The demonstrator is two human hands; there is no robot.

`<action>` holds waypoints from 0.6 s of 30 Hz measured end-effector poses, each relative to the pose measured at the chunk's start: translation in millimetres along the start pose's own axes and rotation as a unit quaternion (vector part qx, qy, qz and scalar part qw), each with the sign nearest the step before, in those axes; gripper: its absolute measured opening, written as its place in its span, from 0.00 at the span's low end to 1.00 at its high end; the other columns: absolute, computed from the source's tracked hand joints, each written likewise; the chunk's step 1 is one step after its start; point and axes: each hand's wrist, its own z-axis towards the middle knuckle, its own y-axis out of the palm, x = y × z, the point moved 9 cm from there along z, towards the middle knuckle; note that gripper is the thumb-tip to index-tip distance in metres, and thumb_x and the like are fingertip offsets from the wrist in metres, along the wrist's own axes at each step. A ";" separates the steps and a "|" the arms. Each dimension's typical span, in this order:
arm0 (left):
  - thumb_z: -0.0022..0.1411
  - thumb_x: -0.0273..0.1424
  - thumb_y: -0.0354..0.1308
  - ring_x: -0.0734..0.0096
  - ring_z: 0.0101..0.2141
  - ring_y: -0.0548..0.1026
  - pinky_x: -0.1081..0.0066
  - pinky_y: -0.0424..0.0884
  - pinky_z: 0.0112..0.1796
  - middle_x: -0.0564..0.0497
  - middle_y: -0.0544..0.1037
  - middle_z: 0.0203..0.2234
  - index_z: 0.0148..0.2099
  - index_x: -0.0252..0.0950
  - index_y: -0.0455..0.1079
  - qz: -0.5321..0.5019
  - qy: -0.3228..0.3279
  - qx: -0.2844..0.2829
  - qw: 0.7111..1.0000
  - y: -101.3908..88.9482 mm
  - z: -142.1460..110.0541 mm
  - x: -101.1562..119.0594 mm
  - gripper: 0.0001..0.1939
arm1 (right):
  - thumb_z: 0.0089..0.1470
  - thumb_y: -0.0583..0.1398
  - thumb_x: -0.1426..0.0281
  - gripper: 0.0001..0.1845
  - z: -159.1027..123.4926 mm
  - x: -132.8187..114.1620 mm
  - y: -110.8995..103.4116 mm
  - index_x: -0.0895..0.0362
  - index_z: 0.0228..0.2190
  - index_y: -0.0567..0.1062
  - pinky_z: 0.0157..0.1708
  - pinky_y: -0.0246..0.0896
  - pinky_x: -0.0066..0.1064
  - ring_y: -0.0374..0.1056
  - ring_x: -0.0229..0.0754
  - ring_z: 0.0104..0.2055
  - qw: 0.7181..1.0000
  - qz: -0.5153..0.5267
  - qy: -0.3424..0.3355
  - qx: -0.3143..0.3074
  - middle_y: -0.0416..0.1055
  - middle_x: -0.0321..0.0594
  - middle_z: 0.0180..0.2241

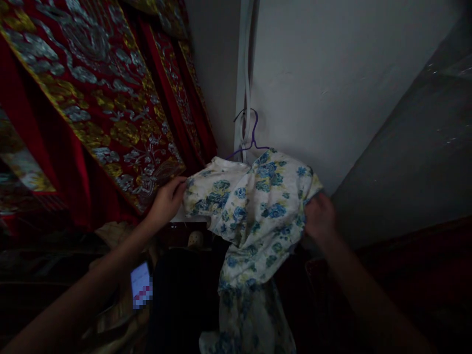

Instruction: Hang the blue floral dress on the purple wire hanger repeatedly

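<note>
A white dress (254,206) with blue and yellow flowers hangs on a purple hanger (254,129), whose hook is on a pale strap or cord (246,73) against the wall. My left hand (167,200) pinches the edge of the sleeve on the left. On the other side my right hand (320,216) grips the right sleeve's edge, slightly blurred. Between the two hands the upper part of the garment is spread out, and its lower part drops in folds towards the bottom of the view.
Red hangings (106,88) with gold and silver embroidery fill the left side. A pale wall (313,73) stands behind the dress. Low on the left lies a lit phone (140,280). The lower area is very dark.
</note>
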 end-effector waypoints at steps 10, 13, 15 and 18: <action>0.47 0.47 0.69 0.64 0.32 0.76 0.69 0.72 0.34 0.53 0.77 0.26 0.33 0.36 0.70 -0.404 -0.201 0.097 0.887 16.4 -1.2 -6.4 0.21 | 0.63 0.53 0.56 0.19 51.6 -65.3 21.2 0.55 0.35 0.77 0.52 0.70 0.39 0.77 0.48 0.45 0.990 -0.124 -0.065 0.021 0.79 0.45 0.32; 0.52 0.48 0.67 0.65 0.32 0.77 0.69 0.73 0.34 0.54 0.77 0.27 0.34 0.36 0.70 -0.375 -0.176 0.095 0.905 6.9 -4.0 -1.4 0.20 | 0.60 0.53 0.50 0.22 57.3 -43.9 24.9 0.53 0.32 0.76 0.50 0.70 0.38 0.76 0.49 0.46 0.973 -0.227 0.005 -0.026 0.79 0.46 0.32; 0.54 0.48 0.66 0.66 0.31 0.77 0.70 0.72 0.32 0.54 0.76 0.26 0.34 0.37 0.70 -0.352 -0.169 0.092 0.916 1.9 -3.5 -0.4 0.20 | 0.59 0.53 0.49 0.22 56.8 -40.4 24.2 0.52 0.31 0.76 0.48 0.70 0.39 0.76 0.50 0.46 0.974 -0.226 0.008 -0.023 0.79 0.45 0.31; 0.57 0.47 0.63 0.66 0.31 0.77 0.71 0.72 0.30 0.52 0.78 0.28 0.38 0.36 0.72 -0.334 -0.156 0.064 0.928 3.0 6.6 7.7 0.19 | 0.54 0.57 0.57 0.13 53.9 -55.9 15.7 0.52 0.31 0.76 0.46 0.71 0.39 0.76 0.51 0.44 0.985 -0.164 -0.027 0.043 0.79 0.44 0.32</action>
